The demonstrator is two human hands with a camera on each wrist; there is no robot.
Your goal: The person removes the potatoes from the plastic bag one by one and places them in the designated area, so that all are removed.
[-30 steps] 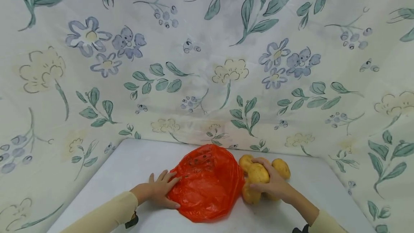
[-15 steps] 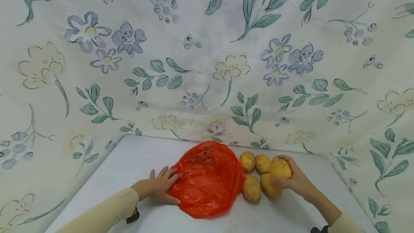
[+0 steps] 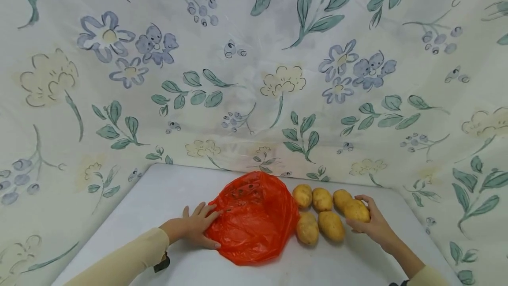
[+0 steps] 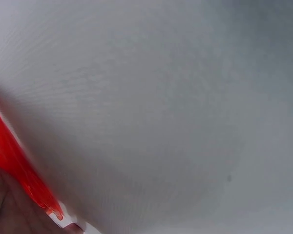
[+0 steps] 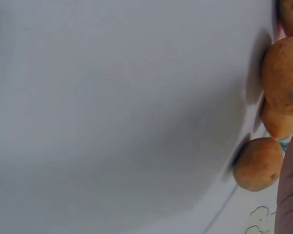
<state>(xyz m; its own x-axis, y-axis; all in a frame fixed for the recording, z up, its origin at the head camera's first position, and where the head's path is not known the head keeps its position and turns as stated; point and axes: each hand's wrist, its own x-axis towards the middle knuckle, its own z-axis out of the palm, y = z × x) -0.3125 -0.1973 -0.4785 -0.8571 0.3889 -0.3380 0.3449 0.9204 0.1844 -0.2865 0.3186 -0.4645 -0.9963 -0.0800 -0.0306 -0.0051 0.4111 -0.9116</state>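
A crumpled red plastic bag (image 3: 254, 224) lies on the white table. My left hand (image 3: 196, 226) rests on the bag's left side with its fingers spread; in the left wrist view, a strip of red plastic (image 4: 22, 170) shows beside the palm. At the right, my right hand (image 3: 375, 222) grips a yellow potato (image 3: 356, 210), thumb on the near side and fingers behind. That potato overlaps another potato (image 3: 342, 198) behind it in the head view. Whether it touches the tabletop cannot be told. In the right wrist view, part of the hand (image 5: 290, 190) shows near several potatoes.
Several more potatoes stand in two rows right of the bag, including a back-left potato (image 3: 302, 196), a front-left potato (image 3: 307, 228) and a front potato (image 3: 331, 226). Floral fabric (image 3: 246, 78) rises behind and beside the white table (image 3: 174, 184).
My right hand has carried a potato rightward from above the group to its right end, uncovering the others. My left hand stays on the bag.
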